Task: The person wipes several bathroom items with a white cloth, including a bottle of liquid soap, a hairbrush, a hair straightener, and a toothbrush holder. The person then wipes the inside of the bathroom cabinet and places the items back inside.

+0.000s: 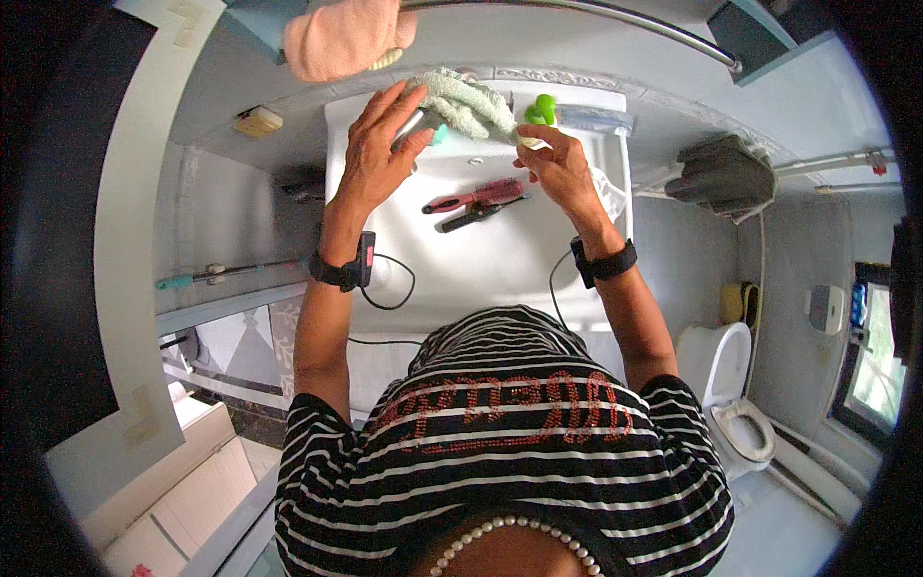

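A pale green towel point(465, 104) lies bunched at the back of a white washbasin point(497, 281). At its left end my left hand point(382, 148) has its fingers spread, beside a small teal thing point(438, 135). My right hand point(551, 162) pinches the towel's right end between thumb and finger; a small whitish item shows just under the fingers, too hidden to name. In the basin, a pink hairbrush point(476, 196) lies against a black-handled brush or similar tool point(479, 214). A bright green plastic object point(541, 109) stands behind my right hand.
A clear plastic packet point(595, 117) lies on the basin's back right ledge. Above the basin a peach towel point(342, 40) hangs from a metal rail point(634, 18). A dark towel point(721, 179) hangs at right, near a toilet point(743, 431). Black cables hang beside both wrists.
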Demonstrator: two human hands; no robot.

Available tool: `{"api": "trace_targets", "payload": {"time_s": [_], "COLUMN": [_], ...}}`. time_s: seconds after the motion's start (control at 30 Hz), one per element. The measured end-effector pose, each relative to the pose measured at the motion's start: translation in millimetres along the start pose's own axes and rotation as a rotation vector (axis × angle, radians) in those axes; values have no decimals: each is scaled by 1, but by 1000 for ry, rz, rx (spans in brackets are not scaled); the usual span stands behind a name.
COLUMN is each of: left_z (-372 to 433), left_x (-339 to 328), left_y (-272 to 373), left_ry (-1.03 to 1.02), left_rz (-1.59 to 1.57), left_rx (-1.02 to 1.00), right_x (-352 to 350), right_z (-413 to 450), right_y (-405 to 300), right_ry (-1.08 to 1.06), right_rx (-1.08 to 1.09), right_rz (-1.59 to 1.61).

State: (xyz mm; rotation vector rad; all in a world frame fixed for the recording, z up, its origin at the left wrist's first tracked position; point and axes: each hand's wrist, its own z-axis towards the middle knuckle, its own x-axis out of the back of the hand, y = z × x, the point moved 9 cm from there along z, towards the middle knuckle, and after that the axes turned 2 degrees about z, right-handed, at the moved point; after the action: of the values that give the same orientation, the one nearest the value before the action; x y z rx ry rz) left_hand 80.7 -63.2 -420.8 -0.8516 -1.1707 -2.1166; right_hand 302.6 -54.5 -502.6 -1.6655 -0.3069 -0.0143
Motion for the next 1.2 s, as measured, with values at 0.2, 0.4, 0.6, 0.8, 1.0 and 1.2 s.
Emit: {"api": "trace_targets", "payload": {"time_s": [0.2, 0.4, 0.6, 0.8, 1.0, 1.2], "left_z": [6, 1, -16, -39, -75, -101], "left_x": [-1, 5, -22, -97, -138, -169], "left_y": [12, 45, 92, 98, 64, 21], "left_ry": [33, 190, 209, -152, -442, -549], "left_rz": [88, 248, -14, -219, -189, -164], "left_rx": [-41, -145, -252, -177, -14, 173], "right_x": [73, 169, 243, 262, 279, 302], "right_z": [-47, -130, -195, -193, -173, -127], "right_y": [17, 48, 9, -18, -18, 35], "right_ry": [54, 198, 307, 315, 105, 265], "right_rx": [-16, -243, -154, -182, -192, -11], "right_rz": [61, -367, -1135, -1283, -1535, -377]}}
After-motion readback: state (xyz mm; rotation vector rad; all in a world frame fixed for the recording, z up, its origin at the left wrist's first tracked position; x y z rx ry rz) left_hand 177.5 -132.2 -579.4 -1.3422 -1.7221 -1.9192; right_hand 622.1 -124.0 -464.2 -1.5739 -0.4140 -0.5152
